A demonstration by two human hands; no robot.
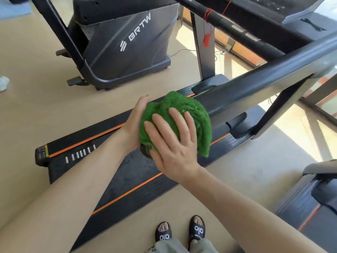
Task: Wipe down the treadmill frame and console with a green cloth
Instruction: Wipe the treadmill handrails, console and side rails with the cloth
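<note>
A bunched green cloth is wrapped over the near end of the treadmill's dark handrail, which runs up to the right. My left hand cups the cloth from the left side. My right hand lies flat on top of the cloth, fingers spread and pressing it against the rail end. Below them lies the treadmill deck, black with orange stripes. The console is at the top right, only partly in view. The rail tip itself is hidden by the cloth.
A grey BRTW exercise machine stands behind the treadmill at the top left. A red safety tag hangs from the far handrail. Another machine's edge sits at the right. My sandalled feet stand on the beige floor beside the deck.
</note>
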